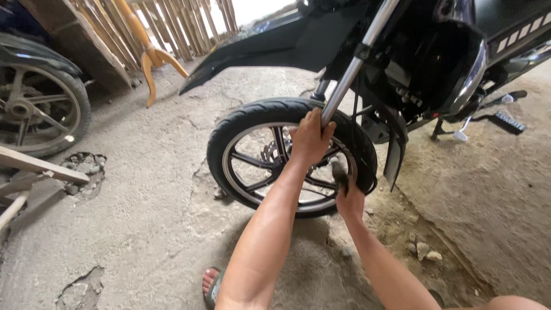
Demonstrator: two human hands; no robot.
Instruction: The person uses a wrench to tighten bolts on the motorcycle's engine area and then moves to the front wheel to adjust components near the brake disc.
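While a black motorcycle (436,51) stands on a cracked concrete floor (143,218), a person works at its front wheel (290,155), which sits at the centre of the view. Left hand (310,139) is curled around the lower end of the chrome fork leg (350,69), fingers pressed against the tyre's upper edge. Right hand (348,195) is clenched around a small dark tool (338,171) held against the rim's right side. Another motorcycle's wheel (37,109) stands well apart at left, near wooden slats (178,23). One sandalled foot (211,285) shows below.
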